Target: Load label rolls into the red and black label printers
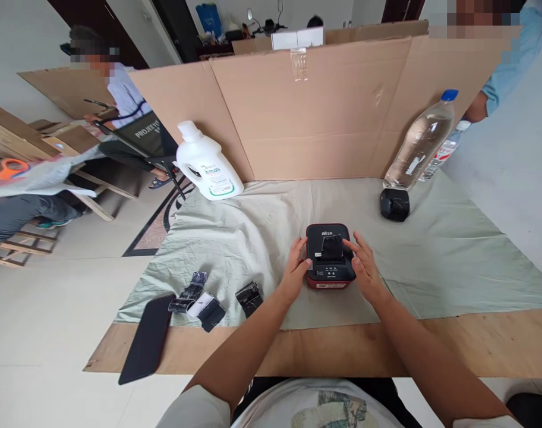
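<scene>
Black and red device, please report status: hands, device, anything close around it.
Left hand open, on device's left side. Right hand open, on its right side. Black and red device flat on grey cloth. Small black packets lie left, apart.

The small printer [330, 256] sits on the cloth [453, 249] between both hands, jug [206, 163] behind-left, water bottle [420, 142] behind-right.

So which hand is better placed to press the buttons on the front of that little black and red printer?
Probably the right hand: its fingers lie on the printer top, beside the button row. The left hand only cups the left side.
</scene>
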`<action>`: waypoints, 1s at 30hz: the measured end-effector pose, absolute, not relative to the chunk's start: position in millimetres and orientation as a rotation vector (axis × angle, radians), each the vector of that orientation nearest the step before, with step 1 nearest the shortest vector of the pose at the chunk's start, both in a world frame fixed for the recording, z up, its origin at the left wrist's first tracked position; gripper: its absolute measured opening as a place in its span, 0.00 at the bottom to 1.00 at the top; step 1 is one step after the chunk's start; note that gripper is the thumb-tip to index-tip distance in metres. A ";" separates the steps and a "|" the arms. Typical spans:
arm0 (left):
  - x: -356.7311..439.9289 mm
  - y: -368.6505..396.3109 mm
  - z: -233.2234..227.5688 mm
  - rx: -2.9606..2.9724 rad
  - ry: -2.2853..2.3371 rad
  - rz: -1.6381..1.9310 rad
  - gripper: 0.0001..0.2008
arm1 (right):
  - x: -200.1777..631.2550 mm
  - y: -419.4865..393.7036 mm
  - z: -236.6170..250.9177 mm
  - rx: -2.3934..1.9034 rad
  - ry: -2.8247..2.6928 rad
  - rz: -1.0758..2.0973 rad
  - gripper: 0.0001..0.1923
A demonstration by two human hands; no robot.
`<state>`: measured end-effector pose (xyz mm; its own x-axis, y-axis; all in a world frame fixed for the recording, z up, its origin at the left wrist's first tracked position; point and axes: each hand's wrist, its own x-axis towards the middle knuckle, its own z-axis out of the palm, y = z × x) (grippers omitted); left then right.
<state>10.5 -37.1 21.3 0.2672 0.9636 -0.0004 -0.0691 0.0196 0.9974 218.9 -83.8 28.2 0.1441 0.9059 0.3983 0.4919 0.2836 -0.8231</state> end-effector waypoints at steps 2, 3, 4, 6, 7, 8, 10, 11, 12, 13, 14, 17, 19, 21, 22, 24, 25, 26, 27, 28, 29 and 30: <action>7.3 -26.8 18.1 1.298 0.873 0.978 0.28 | 217.2 -78.3 29.7 -1.269 -1.520 0.494 0.24; 6.6 -23.0 16.2 1.300 0.838 0.954 0.28 | 215.6 -78.1 29.1 -1.235 -1.520 0.501 0.25; 6.4 -20.2 14.3 1.293 0.815 0.943 0.27 | 213.5 -79.1 27.6 -1.217 -1.515 0.509 0.25; 7.5 -17.4 11.0 1.270 0.802 0.951 0.27 | 208.2 -83.8 22.6 -1.226 -1.489 0.519 0.22; 8.5 -17.0 9.9 1.259 0.804 0.961 0.26 | 205.3 -86.4 19.5 -1.243 -1.469 0.512 0.18; 9.6 -16.9 9.3 1.250 0.810 0.971 0.26 | 202.5 -88.9 16.4 -1.259 -1.447 0.501 0.15; 11.6 -17.6 8.9 1.239 0.825 0.984 0.26 | 197.6 -92.1 11.2 -1.272 -1.409 0.474 0.10; 12.4 -18.0 9.1 1.236 0.833 0.990 0.26 | 195.8 -92.8 9.4 -1.266 -1.395 0.465 0.09; 13.1 -18.4 9.4 1.237 0.841 0.995 0.26 | 194.4 -93.0 8.1 -1.255 -1.386 0.459 0.07; 13.7 -18.8 9.6 1.240 0.848 1.001 0.26 | 193.4 -92.8 7.3 -1.243 -1.380 0.456 0.07; 14.2 -19.1 9.8 1.244 0.854 1.007 0.26 | 192.8 -92.4 6.9 -1.233 -1.377 0.457 0.08; 15.7 -19.7 9.6 1.264 0.855 1.030 0.26 | 192.1 -91.5 6.7 -1.217 -1.376 0.455 0.15; 16.7 -19.6 9.7 1.278 0.855 1.037 0.26 | 191.9 -91.6 6.8 -1.221 -1.375 0.453 0.19; 17.7 -19.6 10.8 1.283 0.872 1.033 0.28 | 191.3 -92.1 6.7 -1.233 -1.373 0.457 0.22; 18.3 -19.7 11.8 1.279 0.882 1.025 0.30 | 190.8 -92.3 6.6 -1.242 -1.372 0.462 0.23; 19.3 -20.3 14.7 1.246 0.886 1.007 0.36 | 189.4 -92.3 5.8 -1.249 -1.364 0.473 0.27; 19.8 -20.8 16.2 1.221 0.877 1.000 0.40 | 188.7 -92.2 5.2 -1.243 -1.353 0.480 0.29; 20.2 -21.4 17.7 1.194 0.863 0.997 0.43 | 188.0 -91.9 4.2 -1.232 -1.338 0.494 0.31; 20.6 -22.0 18.9 1.169 0.849 0.999 0.46 | 187.5 -91.7 3.1 -1.220 -1.323 0.516 0.33; 21.0 -22.4 19.9 1.151 0.840 1.003 0.47 | 187.3 -91.3 1.8 -1.210 -1.312 0.542 0.35; 21.3 -22.7 20.5 1.141 0.834 1.008 0.48 | 187.5 -91.0 0.4 -1.204 -1.309 0.566 0.36; 21.7 -22.9 20.7 1.138 0.830 1.010 0.48 | 188.1 -90.6 -1.0 -1.205 -1.315 0.579 0.36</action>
